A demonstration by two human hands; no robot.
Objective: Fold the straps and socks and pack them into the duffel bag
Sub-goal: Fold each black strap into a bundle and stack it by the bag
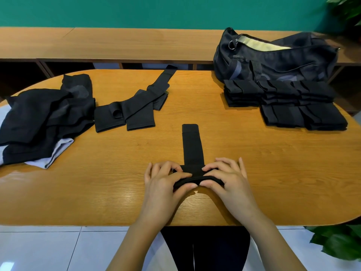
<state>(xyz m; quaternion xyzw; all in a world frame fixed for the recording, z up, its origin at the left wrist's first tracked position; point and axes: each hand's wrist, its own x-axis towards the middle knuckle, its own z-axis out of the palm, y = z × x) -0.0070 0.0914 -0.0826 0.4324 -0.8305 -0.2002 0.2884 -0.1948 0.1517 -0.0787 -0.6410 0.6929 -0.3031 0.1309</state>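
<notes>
A black strap [192, 145] lies on the wooden table [273, 173], its long tail running away from me. Its near end is rolled into a fold. My left hand [164, 178] and my right hand [228, 177] both pinch that fold, thumbs under it and fingers on top. More unfolded black straps [134, 108] lie at the middle left. A heap of black and grey socks [45, 118] sits at the far left. Folded black pieces [293, 102] are stacked at the right, in front of the dark duffel bag [273, 59], whose zip is open.
A long wooden bench or shelf [117, 44] runs behind the table against a green wall. Green plant leaves [340, 245] show at the lower right and at the upper right corner. White floor tiles lie below the table's near edge.
</notes>
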